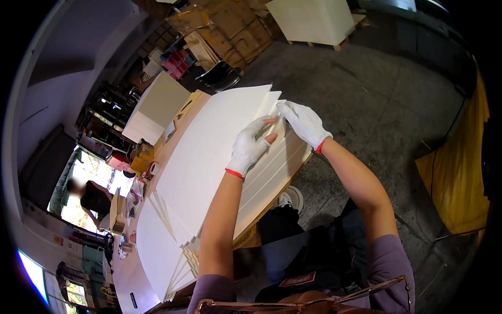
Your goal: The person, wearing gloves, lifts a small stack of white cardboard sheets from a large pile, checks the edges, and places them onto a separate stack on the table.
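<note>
Large white sheets (209, 141), like paper or thin card, lie in fanned, overlapping layers on the wooden table. My left hand (248, 146), in a white knit glove with red cuff and bare thumb and index tips, rests over the sheets near their far right corner. Its thumb and index finger are apart, with nothing seen between them. At that corner my right hand (305, 124), gloved the same way, closes its fingers on the sheet edges; its thumb is partly hidden. Small strip-like pieces (180, 275) stick out of the layers at the near left.
The wooden table (121, 272) curves along the left, holding a tape roll (152, 170), a yellow-brown box (141, 157) and a pale block-like stack (157, 107). A black chair (219, 76) stands beyond it. A person (94, 199) works at the far left. A white pallet load (314, 21) stands behind.
</note>
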Motion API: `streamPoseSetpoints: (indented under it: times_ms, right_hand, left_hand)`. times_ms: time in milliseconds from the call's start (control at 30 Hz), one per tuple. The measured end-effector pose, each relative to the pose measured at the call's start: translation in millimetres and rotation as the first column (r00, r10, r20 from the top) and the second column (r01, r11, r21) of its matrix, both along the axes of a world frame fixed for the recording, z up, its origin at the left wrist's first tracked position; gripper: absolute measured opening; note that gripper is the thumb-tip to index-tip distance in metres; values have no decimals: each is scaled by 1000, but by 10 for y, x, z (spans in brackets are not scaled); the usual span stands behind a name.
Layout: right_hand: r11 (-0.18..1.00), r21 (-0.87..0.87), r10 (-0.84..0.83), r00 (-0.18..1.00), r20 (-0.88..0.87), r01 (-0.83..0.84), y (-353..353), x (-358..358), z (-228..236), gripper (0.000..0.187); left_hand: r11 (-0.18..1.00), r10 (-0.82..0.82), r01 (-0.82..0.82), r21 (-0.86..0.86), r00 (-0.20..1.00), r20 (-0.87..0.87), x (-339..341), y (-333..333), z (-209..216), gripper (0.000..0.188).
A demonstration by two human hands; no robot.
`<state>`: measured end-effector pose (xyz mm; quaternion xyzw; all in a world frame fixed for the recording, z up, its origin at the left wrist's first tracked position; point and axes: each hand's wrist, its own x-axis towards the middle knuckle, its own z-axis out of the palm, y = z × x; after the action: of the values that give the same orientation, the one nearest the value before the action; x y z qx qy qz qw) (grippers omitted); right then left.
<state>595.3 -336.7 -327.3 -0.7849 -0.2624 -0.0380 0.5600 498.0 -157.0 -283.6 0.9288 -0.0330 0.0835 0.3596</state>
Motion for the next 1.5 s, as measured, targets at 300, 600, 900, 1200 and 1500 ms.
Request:
streamPoseSetpoints:
  times_ms: [300,600,900,1200,1500]
  right_hand:
    - [1000,-27,10,1000,29,-9,11,11,-14,58]
    - [1000,-18,0,1000,14,0,6,-12,-7,58]
    - [1000,-25,10,1000,25,-9,28,-25,4,56]
    - [1000,-11,-3,1000,18,4,20,-1,-43,57]
    - [998,-55,-11,1000,-5,11,-20,-25,16,56]
  left_hand:
    - [992,25,-27,121,1000,19,23,18,-28,43]
    - [996,26,-28,82,999,32,-15,-55,-11,39]
    - [986,76,-91,138,991,111,0,-12,-64,35]
    - [988,43,-52,146,997,66,-4,-79,-8,40]
    - [984,64,-82,158,991,119,-3,-66,-34,32]
